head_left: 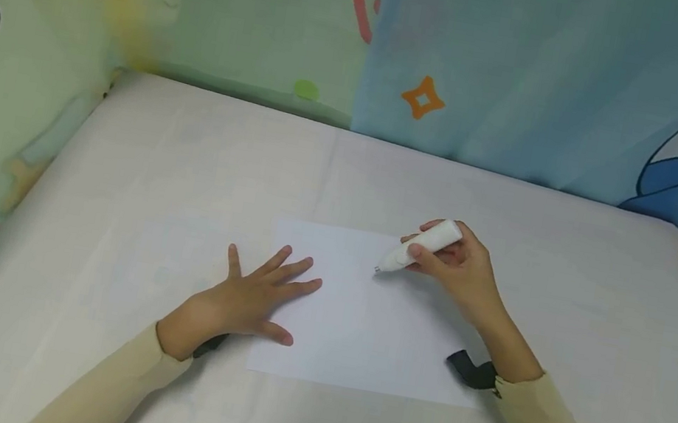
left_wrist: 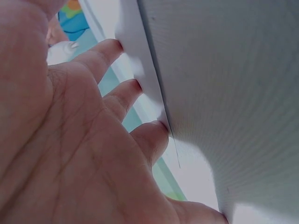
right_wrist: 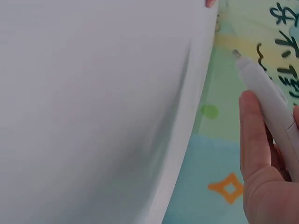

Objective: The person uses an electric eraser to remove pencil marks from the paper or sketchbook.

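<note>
A white sheet of paper (head_left: 350,348) lies on the table. My left hand (head_left: 250,301) rests on its left side with the fingers spread; in the left wrist view the fingertips (left_wrist: 152,133) touch down along the paper's edge. My right hand (head_left: 460,269) grips a thick white pen-shaped tool (head_left: 431,242) between thumb and fingers, tilted with its small metal tip down and to the left. That tip is over the upper part of the paper; whether it touches is hard to tell. The right wrist view shows the same tool (right_wrist: 268,95) in the hand.
A white cloth (head_left: 187,156) covers the table. Behind and to the left hang printed curtains (head_left: 263,19) with cartoon figures. Dark wrist mounts (head_left: 472,371) sit at the sleeve cuffs, the right one low over the paper's right side.
</note>
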Available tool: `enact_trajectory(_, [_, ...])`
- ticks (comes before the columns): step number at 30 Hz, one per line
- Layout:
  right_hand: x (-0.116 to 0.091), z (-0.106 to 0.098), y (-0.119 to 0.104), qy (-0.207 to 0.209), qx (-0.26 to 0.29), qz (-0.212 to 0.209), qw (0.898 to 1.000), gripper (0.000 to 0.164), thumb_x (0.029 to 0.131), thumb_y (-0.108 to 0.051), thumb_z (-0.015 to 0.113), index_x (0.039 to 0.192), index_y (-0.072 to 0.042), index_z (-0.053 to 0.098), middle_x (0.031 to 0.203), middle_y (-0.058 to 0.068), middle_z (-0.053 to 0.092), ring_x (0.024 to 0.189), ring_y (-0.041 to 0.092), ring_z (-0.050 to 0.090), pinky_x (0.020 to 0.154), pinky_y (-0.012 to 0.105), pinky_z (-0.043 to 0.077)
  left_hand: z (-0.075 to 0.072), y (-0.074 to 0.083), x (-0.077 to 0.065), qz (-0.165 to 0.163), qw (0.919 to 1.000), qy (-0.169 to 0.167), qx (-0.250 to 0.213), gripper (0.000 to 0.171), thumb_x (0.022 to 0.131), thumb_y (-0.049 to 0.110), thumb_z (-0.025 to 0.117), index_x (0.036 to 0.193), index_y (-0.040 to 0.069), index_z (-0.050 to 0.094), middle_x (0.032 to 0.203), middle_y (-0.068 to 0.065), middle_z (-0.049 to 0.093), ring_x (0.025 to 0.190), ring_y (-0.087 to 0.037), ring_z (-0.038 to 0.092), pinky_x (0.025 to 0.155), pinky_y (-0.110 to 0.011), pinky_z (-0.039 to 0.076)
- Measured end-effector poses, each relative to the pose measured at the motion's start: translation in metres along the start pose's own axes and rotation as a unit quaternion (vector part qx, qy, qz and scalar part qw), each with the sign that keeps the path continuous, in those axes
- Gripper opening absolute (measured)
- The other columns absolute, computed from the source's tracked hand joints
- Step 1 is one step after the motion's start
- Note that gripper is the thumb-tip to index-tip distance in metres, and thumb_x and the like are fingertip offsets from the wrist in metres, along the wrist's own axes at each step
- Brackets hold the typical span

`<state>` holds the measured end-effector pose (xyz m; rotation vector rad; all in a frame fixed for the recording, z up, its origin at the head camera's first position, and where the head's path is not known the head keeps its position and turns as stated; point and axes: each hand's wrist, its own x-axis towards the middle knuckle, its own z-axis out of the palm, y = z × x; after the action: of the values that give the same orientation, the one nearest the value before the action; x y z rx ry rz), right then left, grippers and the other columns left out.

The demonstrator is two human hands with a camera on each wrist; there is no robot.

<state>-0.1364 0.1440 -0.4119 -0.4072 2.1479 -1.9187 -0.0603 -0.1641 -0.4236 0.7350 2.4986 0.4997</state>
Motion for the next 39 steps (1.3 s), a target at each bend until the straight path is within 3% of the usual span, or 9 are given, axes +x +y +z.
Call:
enact_trajectory(4, [-0.004, -0.010, 0.004, 0.001, 0.078, -0.016, 0.997, 0.028, 0.095, 0.004, 0.057, 0.121, 0.005, 0.047, 0.114, 0.006, 0.067, 0.104, 0.017, 0.067, 0.081, 0.034, 0.057, 0.001, -0.007, 0.004, -0.006, 0.9999, -0.011, -0.003, 0.084, 0.084, 0.049, 0.071, 0.154, 0.025, 0.031, 0.164, -0.001, 0.013, 0.151, -0.030, -0.001, 0.095, -0.084, -0.006])
enact_trajectory(9, [-0.007, -0.019, 0.012, 0.006, 0.108, -0.043, 0.993, 0.025, 0.096, 0.009, 0.051, 0.120, 0.002, 0.051, 0.116, 0.006, 0.057, 0.102, 0.014, 0.066, 0.079, 0.033, 0.057, 0.005, -0.021, 0.002, -0.025, 0.9993, -0.013, -0.023, 0.084, 0.084, 0.048, 0.071, 0.154, 0.026, 0.031, 0.164, 0.000, 0.012, 0.151, -0.030, -0.004, 0.095, -0.082, -0.011])
enact_trajectory(13, [-0.011, -0.028, 0.016, 0.050, 0.118, -0.035, 0.991, 0.026, 0.093, 0.011, 0.056, 0.116, 0.001, 0.053, 0.111, 0.009, 0.054, 0.097, 0.014, 0.068, 0.078, 0.033, 0.057, 0.007, -0.034, -0.001, -0.030, 0.9989, -0.003, -0.036, 0.085, 0.083, 0.046, 0.072, 0.154, 0.025, 0.031, 0.164, -0.001, 0.011, 0.150, -0.031, -0.005, 0.094, -0.082, -0.013])
enact_trajectory(16, [-0.014, -0.034, 0.020, 0.100, 0.111, 0.001, 0.989, 0.028, 0.087, 0.011, 0.064, 0.110, -0.002, 0.056, 0.111, 0.008, 0.051, 0.097, 0.009, 0.065, 0.078, 0.026, 0.056, 0.006, -0.043, -0.004, -0.030, 0.9987, 0.001, -0.041, 0.084, 0.084, 0.046, 0.072, 0.154, 0.024, 0.031, 0.165, -0.001, 0.011, 0.150, -0.032, -0.005, 0.093, -0.082, -0.014])
enact_trajectory(21, [-0.019, -0.043, 0.029, 0.171, 0.021, 0.096, 0.980, 0.029, 0.082, -0.001, 0.076, 0.100, -0.014, 0.058, 0.109, -0.005, 0.049, 0.101, 0.008, 0.047, 0.075, 0.010, 0.050, 0.000, -0.056, -0.004, -0.031, 0.9987, -0.002, -0.040, 0.084, 0.085, 0.046, 0.071, 0.154, 0.024, 0.030, 0.165, -0.002, 0.011, 0.150, -0.032, -0.005, 0.094, -0.082, -0.013])
enact_trajectory(27, [-0.018, -0.043, 0.036, 0.175, -0.120, 0.161, 0.964, 0.030, 0.085, -0.022, 0.077, 0.104, -0.020, 0.054, 0.105, -0.013, 0.050, 0.095, 0.005, 0.047, 0.073, 0.008, 0.046, -0.009, -0.069, -0.006, -0.039, 0.9989, -0.005, -0.024, 0.084, 0.085, 0.046, 0.071, 0.155, 0.024, 0.028, 0.165, -0.002, 0.010, 0.150, -0.032, -0.005, 0.094, -0.083, -0.011])
enact_trajectory(30, [-0.014, -0.041, 0.038, 0.165, -0.157, 0.182, 0.957, 0.039, 0.084, -0.027, 0.078, 0.111, -0.010, 0.055, 0.107, -0.007, 0.052, 0.093, 0.005, 0.047, 0.071, 0.010, 0.045, -0.013, -0.074, -0.007, -0.044, 0.9989, -0.008, -0.018, 0.085, 0.086, 0.047, 0.070, 0.155, 0.024, 0.027, 0.165, -0.001, 0.008, 0.150, -0.032, -0.006, 0.094, -0.082, -0.011])
enact_trajectory(33, [-0.009, -0.040, 0.039, 0.148, -0.216, 0.192, 0.946, 0.051, 0.084, -0.032, 0.077, 0.118, 0.001, 0.056, 0.110, 0.008, 0.059, 0.091, 0.007, 0.048, 0.069, 0.012, 0.044, -0.015, -0.078, -0.007, -0.040, 0.9991, -0.004, -0.013, 0.085, 0.087, 0.046, 0.069, 0.156, 0.023, 0.027, 0.165, -0.003, 0.008, 0.150, -0.033, -0.006, 0.096, -0.081, -0.012])
enact_trajectory(39, [-0.008, -0.042, 0.039, 0.113, -0.341, 0.151, 0.921, 0.052, 0.087, -0.035, 0.074, 0.115, 0.008, 0.063, 0.110, 0.026, 0.064, 0.089, 0.023, 0.054, 0.063, 0.023, 0.043, -0.016, -0.080, -0.002, -0.011, 0.9999, 0.003, 0.008, 0.085, 0.088, 0.042, 0.069, 0.155, 0.011, 0.026, 0.163, -0.015, 0.009, 0.147, -0.042, -0.009, 0.105, -0.072, -0.015])
